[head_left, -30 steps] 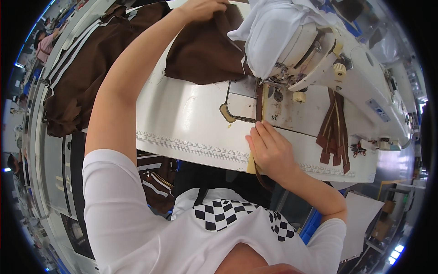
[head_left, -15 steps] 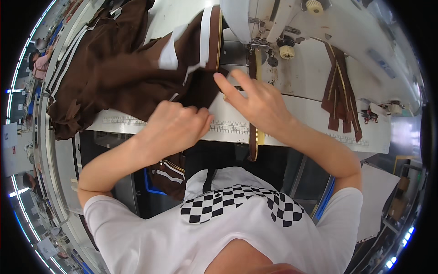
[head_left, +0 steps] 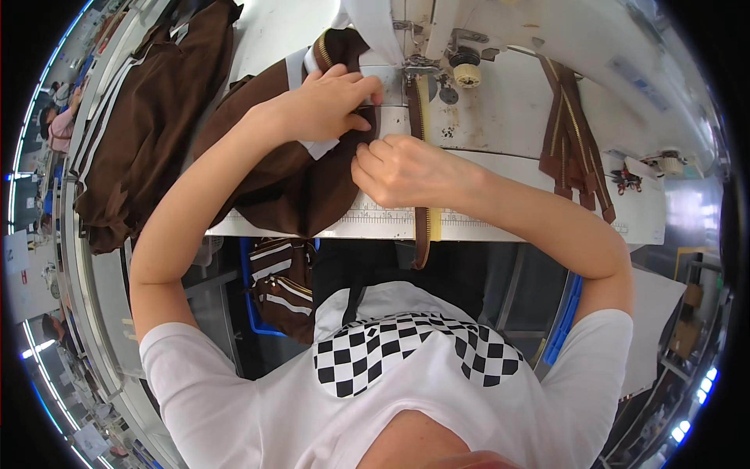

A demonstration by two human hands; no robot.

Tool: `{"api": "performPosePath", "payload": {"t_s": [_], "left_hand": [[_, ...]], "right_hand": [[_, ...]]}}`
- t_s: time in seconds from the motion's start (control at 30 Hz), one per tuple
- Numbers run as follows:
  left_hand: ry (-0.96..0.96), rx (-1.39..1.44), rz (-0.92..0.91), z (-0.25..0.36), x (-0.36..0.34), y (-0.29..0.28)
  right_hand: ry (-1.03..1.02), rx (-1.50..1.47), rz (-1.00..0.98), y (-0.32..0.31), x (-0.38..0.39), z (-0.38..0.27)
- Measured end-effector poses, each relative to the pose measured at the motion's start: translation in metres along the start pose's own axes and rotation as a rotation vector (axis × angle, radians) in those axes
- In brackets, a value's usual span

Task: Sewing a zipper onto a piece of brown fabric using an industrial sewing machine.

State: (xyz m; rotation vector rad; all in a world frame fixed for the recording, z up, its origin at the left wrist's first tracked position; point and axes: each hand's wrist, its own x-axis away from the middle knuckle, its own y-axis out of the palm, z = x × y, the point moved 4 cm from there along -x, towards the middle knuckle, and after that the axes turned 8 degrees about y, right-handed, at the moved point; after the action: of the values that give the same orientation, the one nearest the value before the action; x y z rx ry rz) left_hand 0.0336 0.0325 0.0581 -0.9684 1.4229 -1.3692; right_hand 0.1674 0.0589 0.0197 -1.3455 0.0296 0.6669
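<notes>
A brown garment piece with white stripes lies bunched on the sewing table, left of the needle area. A gold-toothed zipper edge curls up at its far end. My left hand rests over the cloth with its fingers apart, thumb pointing right. Close beside it, my right hand is closed in a pinch at the cloth's right edge. Under the presser foot runs a separate brown zipper tape with gold teeth, its near end hanging over the table edge; my right wrist covers part of it.
The white sewing machine fills the far right. Several brown zipper strips hang by it. Another brown striped garment is heaped at the left. A blue bin holding brown striped pieces stands below the table. Co-workers sit far left.
My left hand has moved away from me and right, opening onto the cloth. My right hand has drawn nearer and closed at the cloth's edge. The piece is now bunched apart from the left heap.
</notes>
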Motion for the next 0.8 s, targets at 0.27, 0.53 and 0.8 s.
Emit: {"api": "performPosePath", "payload": {"t_s": [0.27, 0.53, 0.8], "left_hand": [[-0.134, 0.93, 0.154, -0.021, -0.006, 0.028], [-0.465, 0.874, 0.134, -0.011, -0.022, 0.03], [-0.436, 0.501, 0.251, 0.003, -0.022, 0.018]], "right_hand": [[0.253, -0.107, 0.293, -0.016, 0.032, 0.028], [0.427, 0.028, 0.171, -0.004, 0.045, 0.033], [0.394, 0.025, 0.234, -0.001, 0.044, 0.03]]}}
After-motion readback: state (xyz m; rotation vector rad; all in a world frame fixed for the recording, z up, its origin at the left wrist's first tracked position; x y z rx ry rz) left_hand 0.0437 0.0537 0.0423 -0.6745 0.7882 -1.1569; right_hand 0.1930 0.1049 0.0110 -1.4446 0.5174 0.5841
